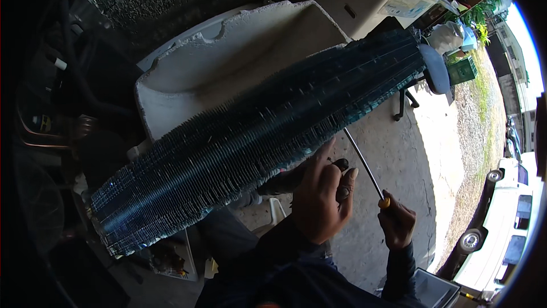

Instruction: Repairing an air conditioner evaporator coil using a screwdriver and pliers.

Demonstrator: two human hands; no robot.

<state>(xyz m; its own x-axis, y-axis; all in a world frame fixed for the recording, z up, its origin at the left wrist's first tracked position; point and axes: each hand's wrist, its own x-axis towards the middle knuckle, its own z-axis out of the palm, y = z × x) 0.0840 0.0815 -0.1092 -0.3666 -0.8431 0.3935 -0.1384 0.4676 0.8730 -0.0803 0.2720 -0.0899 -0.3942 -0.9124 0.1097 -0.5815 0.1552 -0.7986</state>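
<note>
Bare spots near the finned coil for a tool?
Bare concrete floor right of the screwdriver, bordered by the finned coil above and sunlit ground; also the hollow of the white tub beyond the coil. Crowded: upper right, by the pale bag and green box; tight between coil and left hand.

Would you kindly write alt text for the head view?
A long, dark finned panel stretches diagonally across the view, in front of a white basin with a ragged rim. The person's right hand grips a screwdriver-like tool pointed toward the panel's lower edge; the left hand holds a dark object.
</note>
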